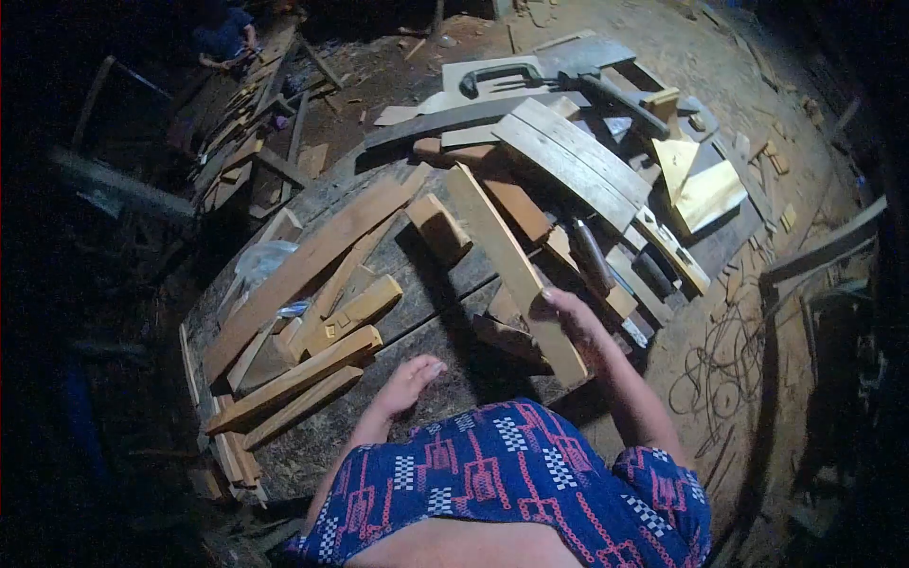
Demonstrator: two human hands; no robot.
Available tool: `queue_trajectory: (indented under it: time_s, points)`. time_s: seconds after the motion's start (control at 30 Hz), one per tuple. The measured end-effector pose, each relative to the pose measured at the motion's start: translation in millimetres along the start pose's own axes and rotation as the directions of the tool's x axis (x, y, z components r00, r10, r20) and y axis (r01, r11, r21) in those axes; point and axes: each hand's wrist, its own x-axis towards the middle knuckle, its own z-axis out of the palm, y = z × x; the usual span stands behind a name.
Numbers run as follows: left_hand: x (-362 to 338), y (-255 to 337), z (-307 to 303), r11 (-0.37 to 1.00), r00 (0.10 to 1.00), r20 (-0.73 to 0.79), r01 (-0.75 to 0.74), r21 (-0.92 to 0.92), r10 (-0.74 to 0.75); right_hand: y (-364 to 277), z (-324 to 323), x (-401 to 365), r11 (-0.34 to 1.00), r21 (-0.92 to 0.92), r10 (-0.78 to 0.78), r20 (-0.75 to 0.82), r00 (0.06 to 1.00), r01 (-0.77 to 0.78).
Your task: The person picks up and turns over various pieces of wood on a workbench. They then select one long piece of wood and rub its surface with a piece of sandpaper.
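Observation:
My right hand (566, 310) grips the edge of a long light-brown board (507, 260), whose near end lies close to my body and whose far end points away up the workbench (431, 350). Nothing shows in my left hand (413, 381), which is just over the bench's near side with its fingers apart. Left of the board's far part, a short thick wood block (438, 227) casts a dark shadow. A small piece of wood (504, 333) lies beside the board's near part, partly hidden by it.
Several wooden bars (294, 383) and a long plank (312, 265) lie at left, near a clear plastic bag (263, 263). A clamp (502, 76), wide boards (573, 161) and a dark cylindrical tool (594, 254) are at right. Another person (224, 38) is at far left.

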Motion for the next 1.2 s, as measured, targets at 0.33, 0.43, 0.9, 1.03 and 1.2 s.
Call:
queue_trajectory:
  time_s: [0.33, 0.43, 0.9, 1.03, 1.2]
  points:
    - [56, 70, -73, 0.736, 0.913, -0.397, -0.329, -0.591, 0.089, 7, 39, 11, 0.992, -0.125, 0.083, 0.473, 0.877, -0.026]
    - [29, 73, -103, 0.658, 0.802, -0.597, -0.447, -0.605, -0.005, -4, 42, 8, 0.987, -0.129, 0.154, 0.58, 0.8, -0.097]
    - [-92, -53, -80, 0.777, 0.809, -0.571, -0.266, -0.571, -0.142, -3, 78, 111, -0.247, -0.883, -0.307, 0.461, 0.833, 0.399]
    - [-75, -64, -55, 0.751, 0.77, -0.615, -0.302, -0.587, -0.171, 12, 99, 85, -0.196, -0.9, -0.599, 0.424, 0.68, 0.389]
    - [-47, -66, -40, 0.745, 0.801, -0.566, -0.255, -0.617, -0.195, 57, 50, 36, -0.081, -0.95, -0.679, 0.274, 0.681, 0.301]
